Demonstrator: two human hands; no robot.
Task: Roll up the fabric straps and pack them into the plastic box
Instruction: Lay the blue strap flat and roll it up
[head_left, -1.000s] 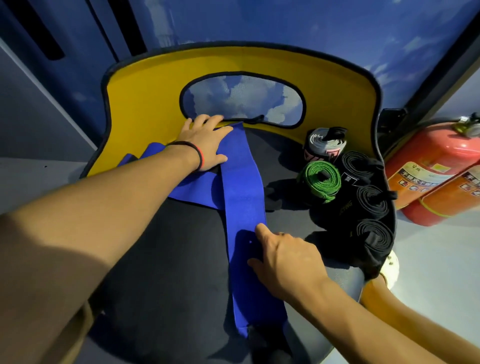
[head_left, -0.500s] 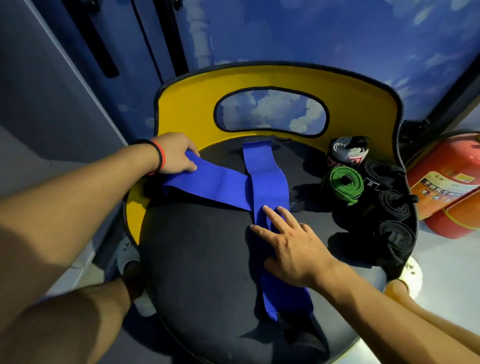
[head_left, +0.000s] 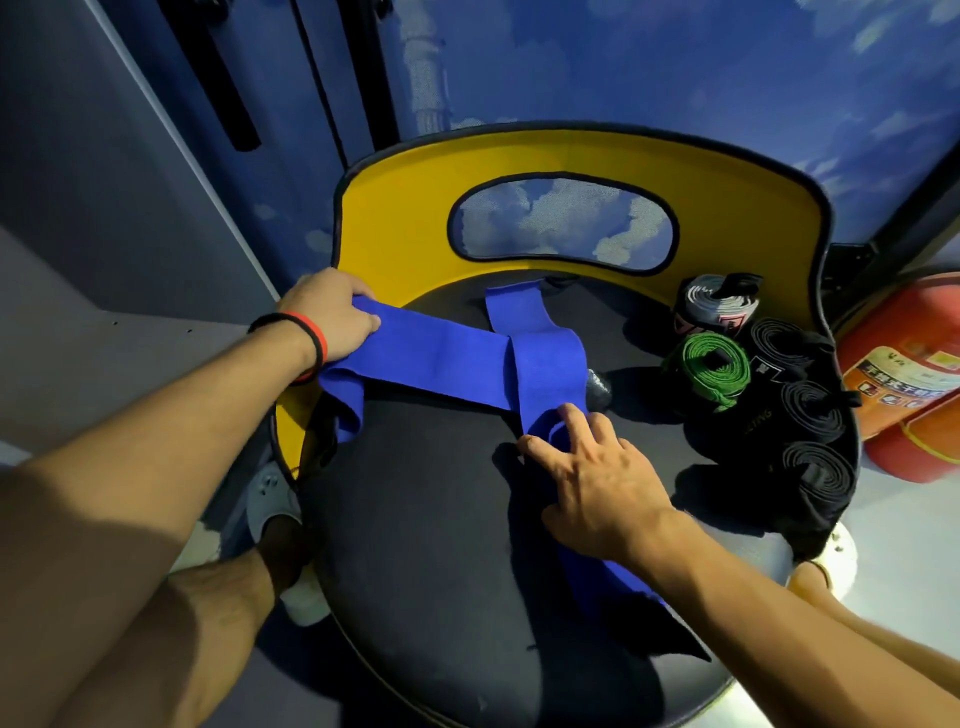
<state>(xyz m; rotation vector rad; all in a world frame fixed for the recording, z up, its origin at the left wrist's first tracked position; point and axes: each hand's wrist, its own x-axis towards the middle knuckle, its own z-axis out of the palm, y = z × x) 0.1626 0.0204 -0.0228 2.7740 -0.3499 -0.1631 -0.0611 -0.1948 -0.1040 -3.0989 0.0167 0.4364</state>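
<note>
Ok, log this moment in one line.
left hand: grips blue strap end | right hand: presses strap on chair seat | rolled straps: on seat's right side

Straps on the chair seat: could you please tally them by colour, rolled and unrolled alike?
Blue strap, unrolled: 1
Green roll: 1
Grey roll: 1
Black rolls: 3
Total: 6

Faint "TING" (partial word) on black fabric (head_left: 750, 422) right of right hand (head_left: 602, 493) fingertips (head_left: 570, 417); fire extinguisher label (head_left: 904, 375) farther right, unreadable.
</note>
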